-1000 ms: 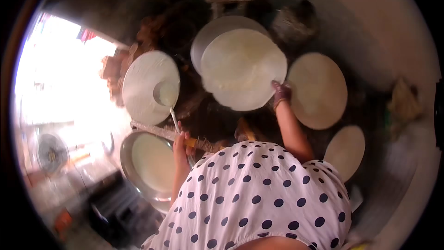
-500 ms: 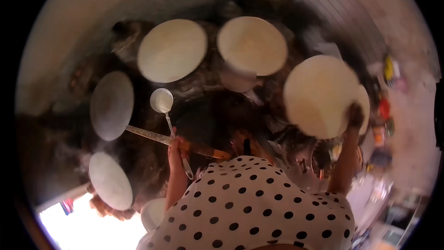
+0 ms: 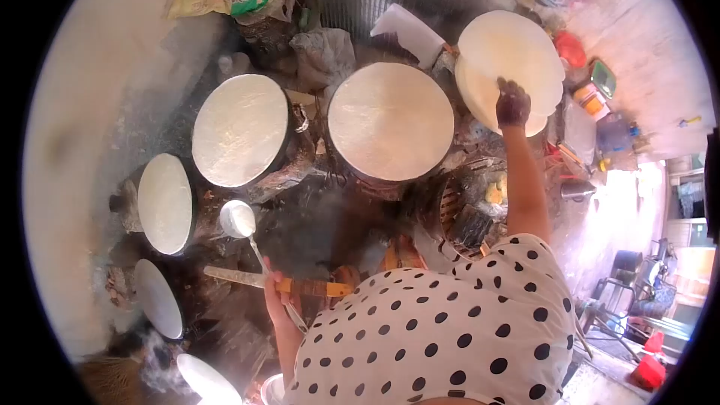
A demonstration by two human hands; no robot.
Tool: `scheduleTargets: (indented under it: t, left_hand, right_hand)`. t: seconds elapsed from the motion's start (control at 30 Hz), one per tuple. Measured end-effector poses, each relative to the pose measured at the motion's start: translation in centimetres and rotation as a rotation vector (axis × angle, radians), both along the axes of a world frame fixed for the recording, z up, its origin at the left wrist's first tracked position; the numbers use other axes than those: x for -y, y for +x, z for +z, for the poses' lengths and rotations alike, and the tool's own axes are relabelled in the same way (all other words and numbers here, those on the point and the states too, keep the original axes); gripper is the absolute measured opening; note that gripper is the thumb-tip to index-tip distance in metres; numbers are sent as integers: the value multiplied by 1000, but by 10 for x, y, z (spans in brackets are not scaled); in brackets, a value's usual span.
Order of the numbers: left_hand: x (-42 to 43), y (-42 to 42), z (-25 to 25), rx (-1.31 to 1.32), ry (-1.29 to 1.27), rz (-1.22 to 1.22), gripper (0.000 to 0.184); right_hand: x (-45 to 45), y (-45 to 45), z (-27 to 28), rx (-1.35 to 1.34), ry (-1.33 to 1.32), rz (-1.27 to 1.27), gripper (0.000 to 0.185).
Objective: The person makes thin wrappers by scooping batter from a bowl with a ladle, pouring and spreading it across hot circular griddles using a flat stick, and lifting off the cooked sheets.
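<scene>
Right fingers (image 3: 505,88), seemingly apart, lie over the pale round sheet (image 3: 491,41).

We see pale, thin round sheets (image 3: 517,52) overlapping in a loose pile, and a tilted, white-coated ladle (image 3: 238,219) whose handle crosses a long flat paddle (image 3: 234,276), seemingly wooden.

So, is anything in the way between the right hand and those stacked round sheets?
Nothing visible. The gloved right hand appears to rest directly on the round sheets, with no other object between.
</scene>
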State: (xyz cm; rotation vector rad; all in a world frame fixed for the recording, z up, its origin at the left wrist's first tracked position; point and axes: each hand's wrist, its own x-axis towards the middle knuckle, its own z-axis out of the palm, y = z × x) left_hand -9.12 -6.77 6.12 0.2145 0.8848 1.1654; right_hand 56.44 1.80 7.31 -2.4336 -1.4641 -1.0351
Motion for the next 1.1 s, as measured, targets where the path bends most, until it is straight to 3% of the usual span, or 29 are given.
scheduleTargets:
  t: [0.07, 0.17, 0.3, 0.33, 0.4, 0.43, 0.5, 0.53, 0.57, 0.63, 0.67, 0.7, 0.73, 0.77, 0.8, 0.83, 0.9, 0.93, 0.97, 1.0, 1.03, 1.1]
  left_hand:
    - [3, 37, 10, -14, -30, 22, 45]
    - [17, 70, 12, 3, -53, 64, 46]
    - [41, 108, 17, -7, -56, 125, 46]
    - [47, 110, 21, -16, -72, 160, 45]
    - [46, 89, 10, 3, -83, 138, 46]
    - [71, 80, 4, 18, -103, 194, 46]
    - [92, 65, 7, -322, -205, 168, 51]
    - [121, 34, -14, -408, -218, 155, 55]
    - [142, 22, -13, -451, -275, 170, 52]
    - [192, 26, -47, -348, -289, 303, 51]
    - [232, 14, -59, -295, -325, 368, 48]
    - [270, -6, -57, -249, -308, 504, 47]
    - [307, -37, -84, -241, -283, 544, 46]
    - [327, -59, -98, -113, -336, 749, 48]
    - [344, -56, -102, -71, -352, 818, 47]
    - [339, -51, -94, -75, -336, 670, 47]
    - [331, -32, -104, 425, -242, 691, 38]
    - [359, -48, -117, 833, -113, 766, 31]
    - [392, -53, -100, 892, 51, 905, 30]
    - [418, -57, -99, 839, 179, 950, 29]
    - [441, -66, -93, 588, 44, 976, 30]
    - [455, -122, -93, -475, -441, 883, 30]
  right_hand:
    - [19, 43, -57, -121, -94, -112, 32]
    - [48, 74, -92, -289, -160, -154, 33]
    - [63, 85, -69, -383, -185, -217, 31]
    - [60, 69, -43, -539, -253, -316, 30]
    - [70, 23, -41, -379, -257, -327, 29]
    - [60, -4, -43, -213, -275, -259, 29]
    - [61, -69, -133, -80, -115, 162, 40]
    - [70, -176, -105, -534, -433, 221, 47]
    - [88, -249, -115, -738, -490, 571, 40]
    - [125, -392, -135, -1475, -804, 1187, 33]
    - [174, -456, -83, -1489, -1278, 1208, 29]
    - [218, -519, -76, -1420, -1437, 1313, 29]
    - [259, -585, -80, -1347, -1706, 1218, 28]
    - [287, -636, -92, -1230, -1958, 1102, 28]
    - [287, -635, -146, -1437, -1926, 1210, 20]
    - [279, -604, -142, -1506, -1852, 1183, 20]
    - [258, -527, -114, -1972, -1470, 668, 17]
    - [250, -530, -99, -1900, -1525, 613, 13]
    - [253, -545, -87, -1824, -1573, 561, 11]
    - [252, -552, -83, -1730, -1595, 584, 13]
    - [250, -569, -93, -1696, -1617, 594, 13]
    - [240, -647, -134, -1525, -1512, 1038, 18]
